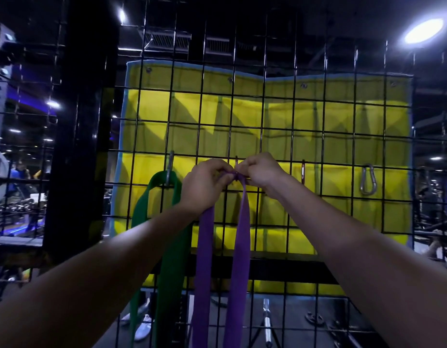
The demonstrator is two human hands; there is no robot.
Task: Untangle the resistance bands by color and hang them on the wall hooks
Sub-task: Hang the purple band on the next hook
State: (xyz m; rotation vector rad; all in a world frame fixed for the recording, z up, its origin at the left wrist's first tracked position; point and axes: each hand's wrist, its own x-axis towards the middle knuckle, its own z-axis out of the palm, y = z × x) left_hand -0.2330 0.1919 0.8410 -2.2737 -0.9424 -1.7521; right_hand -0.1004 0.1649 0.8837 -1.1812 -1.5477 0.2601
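Purple band going onto the middle clip

Left hand (207,183) and right hand (261,172) pinch the top of the purple band (242,234) at a clip on the grid (280,136), likely to thread it; 2 strands hang down. The green band (167,247) hangs left; 2 clips (368,179) right sit bare.

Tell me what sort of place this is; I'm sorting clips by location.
Most likely a gym: a green resistance band and a purple resistance band hang on a black wire grid wall, and a steel barbell lies on the dark floor beyond.
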